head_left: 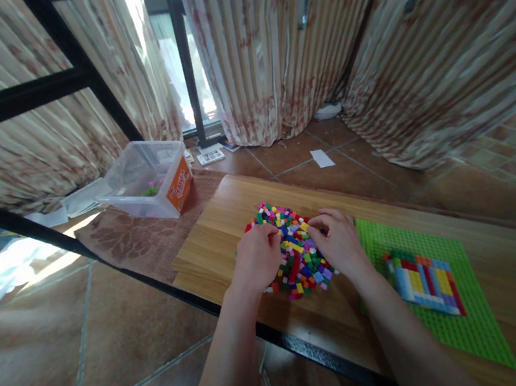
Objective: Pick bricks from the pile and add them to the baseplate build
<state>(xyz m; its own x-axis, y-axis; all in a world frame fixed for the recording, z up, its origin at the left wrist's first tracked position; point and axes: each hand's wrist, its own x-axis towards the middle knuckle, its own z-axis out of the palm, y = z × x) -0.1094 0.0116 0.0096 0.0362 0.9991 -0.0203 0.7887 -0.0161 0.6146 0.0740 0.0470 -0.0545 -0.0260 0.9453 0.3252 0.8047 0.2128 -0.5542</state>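
Note:
A heap of small coloured bricks [291,246] lies on the wooden table top [224,224]. My left hand [255,259] rests on the left side of the heap with fingers curled into it. My right hand [339,240] sits on the heap's right side, thumb and fingers pinched near a yellow piece; what they hold is too small to tell. Right of the hands lies a green baseplate [459,318] carrying a flat block of joined bricks [424,284] in blue, yellow, red and purple stripes.
A clear plastic tub [150,178] with an orange label stands on a brown mat [137,235] at the far left. Black metal frame bars [8,102] cross the upper left. Striped curtains [273,40] hang behind. Papers lie on the tiled floor [321,158].

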